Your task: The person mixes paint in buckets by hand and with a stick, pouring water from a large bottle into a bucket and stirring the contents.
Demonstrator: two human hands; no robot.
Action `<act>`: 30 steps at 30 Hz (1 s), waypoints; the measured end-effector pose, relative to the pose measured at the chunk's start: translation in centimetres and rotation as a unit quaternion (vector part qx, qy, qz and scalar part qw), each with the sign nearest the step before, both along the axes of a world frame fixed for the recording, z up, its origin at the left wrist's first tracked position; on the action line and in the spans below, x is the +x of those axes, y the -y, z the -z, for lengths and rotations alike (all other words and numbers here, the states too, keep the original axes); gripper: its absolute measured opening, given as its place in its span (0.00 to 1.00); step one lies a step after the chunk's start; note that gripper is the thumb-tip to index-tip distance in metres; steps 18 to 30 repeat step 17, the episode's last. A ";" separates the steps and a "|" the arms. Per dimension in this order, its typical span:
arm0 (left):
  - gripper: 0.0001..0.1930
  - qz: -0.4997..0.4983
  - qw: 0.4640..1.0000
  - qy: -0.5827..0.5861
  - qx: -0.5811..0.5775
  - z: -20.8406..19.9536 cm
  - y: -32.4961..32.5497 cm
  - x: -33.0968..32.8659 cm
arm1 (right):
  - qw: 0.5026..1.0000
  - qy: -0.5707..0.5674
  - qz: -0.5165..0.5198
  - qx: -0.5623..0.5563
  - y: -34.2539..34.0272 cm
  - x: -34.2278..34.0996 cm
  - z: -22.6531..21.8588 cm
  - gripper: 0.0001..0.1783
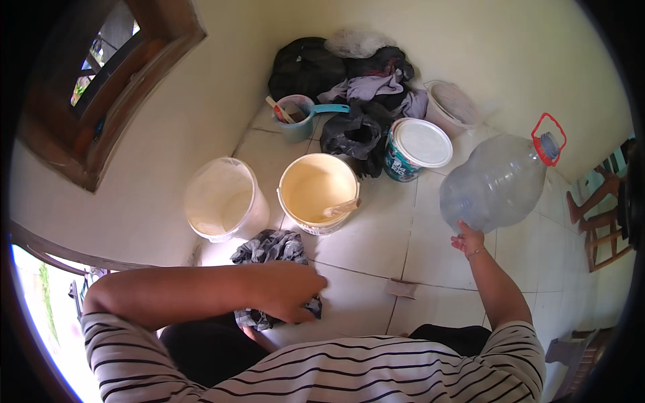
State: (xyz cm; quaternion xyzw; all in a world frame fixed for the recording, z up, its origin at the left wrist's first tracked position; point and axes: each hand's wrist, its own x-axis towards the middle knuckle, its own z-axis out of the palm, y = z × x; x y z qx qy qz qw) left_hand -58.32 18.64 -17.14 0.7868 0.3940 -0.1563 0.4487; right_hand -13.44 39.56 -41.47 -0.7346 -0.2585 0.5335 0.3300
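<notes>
My right hand (pixel 468 242) reaches forward to a large clear plastic water jug (pixel 494 181) with a red carrying handle (pixel 549 138) round its neck. Its fingers are apart, one meeting the jug's near lower side without wrapping round it. My left forearm crosses in front of my body. The left hand (pixel 290 290) hovers over a crumpled grey and black cloth (pixel 270 247), thumb apart from the bent fingers; the fingertips are partly hidden and nothing shows in them. Beyond the cloth stands a cream bucket (pixel 295 213), a flat wooden stick (pixel 341 208) inside it.
Left of it stands a whitish bucket (pixel 259 209). Farther back are a lidded paint pail (pixel 403 164), a small pail (pixel 295 127) with a blue-handled dipper (pixel 330 108), a pale tub (pixel 440 121) and dark bags (pixel 306 67). A brown scrap (pixel 401 288) lies on the tiles.
</notes>
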 end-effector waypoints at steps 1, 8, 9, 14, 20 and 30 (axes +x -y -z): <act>0.31 -0.039 0.999 -0.011 -0.011 -0.5 0.8 -1.8 | 1.000 0.002 0.002 0.002 -0.7 0.2 0.2 0.39; 0.44 -0.181 0.981 -0.041 -0.064 4.4 6.8 -12.0 | 0.942 0.155 -0.281 -0.100 -0.8 -2.2 -8.6 0.37; 0.44 -0.174 0.982 -0.032 -0.067 5.5 6.8 -12.9 | 0.933 0.153 -0.313 -0.090 -0.8 -3.6 -8.9 0.36; 0.43 -0.261 0.958 -0.041 -0.113 12.7 9.5 -16.3 | 0.815 0.209 -0.539 0.050 5.8 -23.0 -17.2 0.40; 0.40 -0.269 0.950 0.045 0.150 16.9 12.0 -15.7 | 0.661 0.415 -0.586 0.216 7.2 -28.8 -17.4 0.45; 0.40 -0.269 0.950 0.045 0.150 16.9 12.0 -15.7 | 0.661 0.415 -0.586 0.216 7.2 -28.8 -17.4 0.45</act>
